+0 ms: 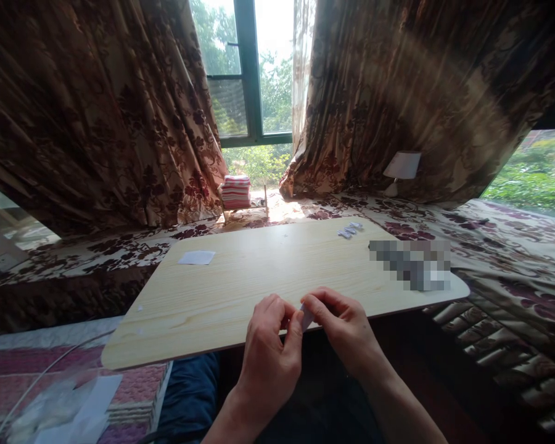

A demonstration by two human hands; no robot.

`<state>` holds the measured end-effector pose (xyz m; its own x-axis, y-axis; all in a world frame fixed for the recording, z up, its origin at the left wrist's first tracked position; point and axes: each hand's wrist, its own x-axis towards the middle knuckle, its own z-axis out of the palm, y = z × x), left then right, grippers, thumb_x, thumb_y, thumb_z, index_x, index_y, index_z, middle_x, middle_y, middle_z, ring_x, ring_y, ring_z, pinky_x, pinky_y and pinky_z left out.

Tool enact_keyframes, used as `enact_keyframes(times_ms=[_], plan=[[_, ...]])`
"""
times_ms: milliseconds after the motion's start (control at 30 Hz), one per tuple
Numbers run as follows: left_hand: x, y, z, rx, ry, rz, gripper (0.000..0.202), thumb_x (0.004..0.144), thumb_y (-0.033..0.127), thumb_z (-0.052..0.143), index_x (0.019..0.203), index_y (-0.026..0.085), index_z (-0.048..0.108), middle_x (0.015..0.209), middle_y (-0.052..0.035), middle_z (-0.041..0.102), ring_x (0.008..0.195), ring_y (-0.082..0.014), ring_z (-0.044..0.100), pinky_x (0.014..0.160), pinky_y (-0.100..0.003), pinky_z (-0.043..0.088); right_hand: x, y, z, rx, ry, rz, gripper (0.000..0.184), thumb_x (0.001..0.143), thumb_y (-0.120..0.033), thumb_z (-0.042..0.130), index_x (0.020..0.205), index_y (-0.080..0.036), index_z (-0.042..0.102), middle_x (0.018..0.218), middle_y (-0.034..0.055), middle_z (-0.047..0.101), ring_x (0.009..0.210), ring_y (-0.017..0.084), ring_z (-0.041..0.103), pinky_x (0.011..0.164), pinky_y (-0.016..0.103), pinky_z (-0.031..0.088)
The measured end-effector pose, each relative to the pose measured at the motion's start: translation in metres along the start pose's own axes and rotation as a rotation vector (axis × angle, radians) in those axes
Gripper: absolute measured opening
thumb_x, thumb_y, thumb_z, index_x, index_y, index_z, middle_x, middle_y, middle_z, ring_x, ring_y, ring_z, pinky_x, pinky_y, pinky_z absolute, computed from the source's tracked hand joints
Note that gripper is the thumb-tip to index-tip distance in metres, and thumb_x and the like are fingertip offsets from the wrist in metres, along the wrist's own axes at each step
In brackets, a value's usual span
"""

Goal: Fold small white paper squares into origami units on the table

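Note:
Between my two hands is a small piece of white paper (pixel 307 317), held above the near edge of the table (pixel 240 277). My left hand (pixel 274 336) pinches it from the left with thumb and curled fingers. From the right, my right hand (pixel 340 327) grips its top with thumb and forefinger. Most of the paper is hidden by my fingers, so its exact shape cannot be made out. A flat white sheet of paper (pixel 197 258) lies at the table's far left. Several small folded paper pieces (pixel 350 230) sit in a group near the far right edge.
A blurred-out patch (pixel 414 264) covers something on the table's right side. Tiny paper scraps (pixel 140 308) lie at the left. Beyond are a stack of striped cloths (pixel 235 191), a lamp (pixel 401 166) and curtains (pixel 139 111). White papers (pixel 92 410) rest on the bed at lower left.

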<state>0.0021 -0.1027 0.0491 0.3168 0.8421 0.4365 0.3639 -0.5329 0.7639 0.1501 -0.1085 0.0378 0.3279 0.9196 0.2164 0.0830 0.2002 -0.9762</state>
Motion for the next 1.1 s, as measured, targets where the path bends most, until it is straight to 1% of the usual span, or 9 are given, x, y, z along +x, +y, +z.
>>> enact_keyframes(times_ms=[67, 133, 300, 400, 700, 867, 933, 1033, 1100], plan=[[-0.005, 0.002, -0.005, -0.023, -0.004, -0.024, 0.02, 0.088, 0.02, 0.046, 0.068, 0.019, 0.046, 0.071, -0.0001, 0.049, 0.068, -0.0149, 0.049, 0.065, -0.025, 0.038, 0.007, 0.004, -0.014, -0.002, 0.147, 0.004, 0.029, 0.078, -0.045, 0.062, 0.069, -0.018, 0.063, 0.055, -0.0031, 0.048, 0.056, 0.012, 0.043, 0.056, 0.026, 0.038], [-0.009, 0.003, -0.009, -0.043, -0.016, -0.063, 0.021, 0.089, 0.022, 0.046, 0.069, 0.019, 0.046, 0.07, 0.0006, 0.048, 0.066, -0.014, 0.048, 0.063, -0.025, 0.038, 0.007, 0.005, -0.024, -0.005, 0.194, 0.013, 0.027, 0.078, -0.045, 0.063, 0.072, -0.018, 0.064, 0.055, -0.0043, 0.045, 0.056, 0.012, 0.041, 0.056, 0.026, 0.037], [-0.009, 0.005, -0.007, -0.086, -0.079, -0.135, 0.022, 0.09, 0.025, 0.046, 0.07, 0.019, 0.049, 0.07, 0.0004, 0.049, 0.067, -0.0137, 0.049, 0.064, -0.024, 0.039, -0.017, -0.005, -0.011, 0.018, -0.056, 0.041, 0.03, 0.08, -0.046, 0.062, 0.085, -0.018, 0.07, 0.071, 0.0006, 0.062, 0.067, 0.015, 0.055, 0.064, 0.026, 0.044], [-0.007, 0.005, -0.003, -0.106, -0.092, -0.136, 0.023, 0.09, 0.027, 0.048, 0.068, 0.018, 0.052, 0.07, 0.0, 0.052, 0.068, -0.0138, 0.051, 0.066, -0.024, 0.04, -0.027, -0.009, 0.002, 0.068, -0.143, 0.031, 0.025, 0.081, -0.042, 0.062, 0.076, -0.017, 0.064, 0.069, -0.0006, 0.059, 0.066, 0.013, 0.053, 0.062, 0.024, 0.043], [-0.006, 0.003, -0.001, -0.098, -0.106, -0.109, 0.022, 0.086, 0.026, 0.052, 0.068, 0.017, 0.06, 0.067, -0.0009, 0.059, 0.068, -0.0148, 0.054, 0.063, -0.024, 0.041, -0.026, 0.005, -0.001, 0.081, 0.005, 0.021, 0.025, 0.081, -0.041, 0.065, 0.073, -0.018, 0.061, 0.065, -0.003, 0.054, 0.062, 0.01, 0.047, 0.058, 0.021, 0.04], [-0.004, -0.007, -0.008, -0.037, 0.053, -0.156, 0.032, 0.085, 0.029, 0.055, 0.055, 0.018, 0.047, 0.056, 0.003, 0.046, 0.056, -0.0116, 0.045, 0.057, -0.023, 0.037, -0.025, 0.006, -0.01, 0.085, 0.088, 0.03, 0.024, 0.08, -0.042, 0.065, 0.076, -0.019, 0.063, 0.068, -0.002, 0.059, 0.064, 0.011, 0.052, 0.06, 0.02, 0.043], [-0.002, -0.007, -0.011, -0.053, 0.077, -0.123, 0.024, 0.086, 0.028, 0.053, 0.064, 0.018, 0.053, 0.063, 0.0024, 0.049, 0.063, -0.0126, 0.049, 0.063, -0.023, 0.039, -0.024, 0.005, -0.01, 0.082, 0.098, 0.019, 0.023, 0.08, -0.042, 0.066, 0.077, -0.019, 0.064, 0.069, -0.0015, 0.061, 0.066, 0.011, 0.053, 0.06, 0.02, 0.044], [0.001, -0.003, -0.009, -0.091, -0.005, -0.046, 0.009, 0.086, 0.025, 0.054, 0.084, 0.019, 0.061, 0.08, -0.0003, 0.058, 0.08, -0.0157, 0.056, 0.076, -0.026, 0.042, -0.025, 0.002, -0.007, 0.071, 0.067, -0.019, 0.022, 0.08, -0.041, 0.065, 0.076, -0.02, 0.064, 0.07, -0.0016, 0.062, 0.067, 0.012, 0.055, 0.061, 0.021, 0.044], [0.003, 0.0, -0.006, -0.087, -0.042, -0.014, 0.011, 0.087, 0.023, 0.054, 0.079, 0.019, 0.061, 0.079, -0.0006, 0.059, 0.081, -0.0163, 0.056, 0.08, -0.028, 0.041, -0.026, 0.001, -0.005, 0.055, 0.038, -0.046, 0.021, 0.082, -0.041, 0.063, 0.076, -0.021, 0.064, 0.07, -0.0018, 0.062, 0.067, 0.012, 0.056, 0.062, 0.022, 0.045]])
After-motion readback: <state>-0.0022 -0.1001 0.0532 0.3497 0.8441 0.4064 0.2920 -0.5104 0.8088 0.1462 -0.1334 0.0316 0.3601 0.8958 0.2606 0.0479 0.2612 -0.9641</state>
